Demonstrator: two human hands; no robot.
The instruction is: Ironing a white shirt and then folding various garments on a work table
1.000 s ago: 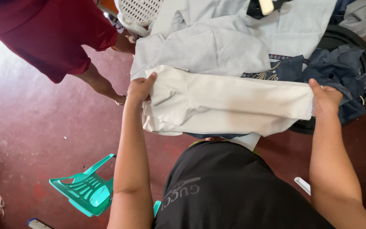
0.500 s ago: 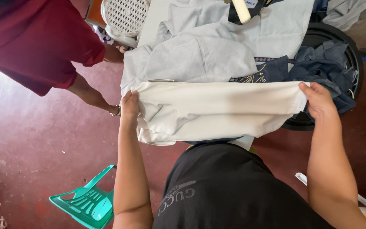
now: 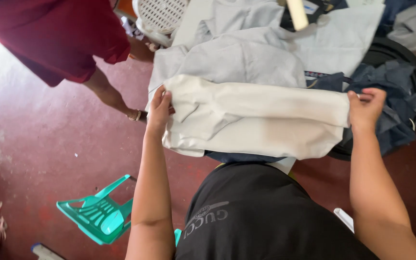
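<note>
Folded cream cotton garment (image 3: 256,118) lies stretched between both hands, shifted lower than half a second ago. Left hand (image 3: 160,108) pinches its left edge; right hand (image 3: 366,107) grips its right end. Beyond the right hand, a black round tub (image 3: 412,65) holds dark blue clothes (image 3: 391,96).

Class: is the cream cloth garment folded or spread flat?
Folded: the cream cloth garment shows doubled layers, held at its ends by the left hand and right hand.

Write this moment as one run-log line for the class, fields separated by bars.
left hand: grips cream garment left end | right hand: grips right end | garment: folded, stretched flat over grey clothes | nearby: green plastic chair
</note>
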